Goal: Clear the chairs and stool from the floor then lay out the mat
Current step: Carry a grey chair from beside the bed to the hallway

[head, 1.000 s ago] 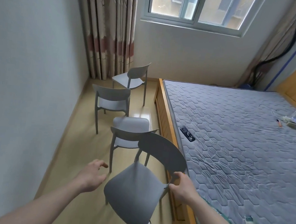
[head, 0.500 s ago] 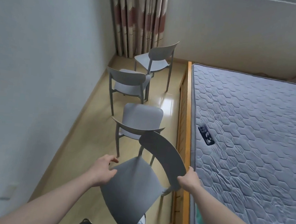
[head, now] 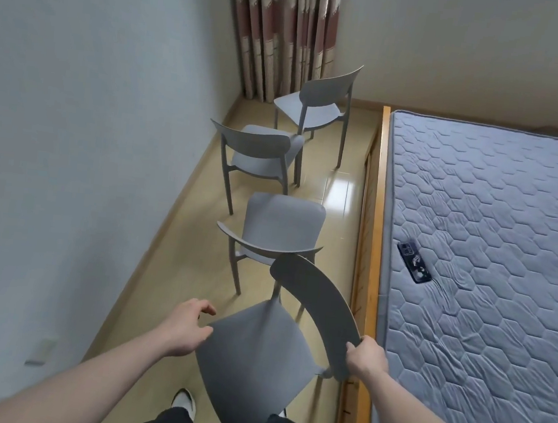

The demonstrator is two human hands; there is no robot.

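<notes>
Gripping the near grey chair (head: pixel 248 356) by backrest w/ right hand (head: pixel 366 357), left hand (head: pixel 186 330) just touching seat edge, fingers loosely curled, it's risking clipping next chair (head: pixel 278 235) or bed frame (head: pixel 369 255).

No legible txt — 0 labels.

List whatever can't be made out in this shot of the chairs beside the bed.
- Nearest chair, head view: its legs sit mostly under its own seat, so floor contact is unclear.
- Left hand: fingers at the seat edge; grip uncertain.
- Right hand: fingertips hidden behind the backrest.
- Stool and mat: not in view.
- Dark flat object on the mattress: too small to identify.
- Bed: cut off by the right edge.
</notes>
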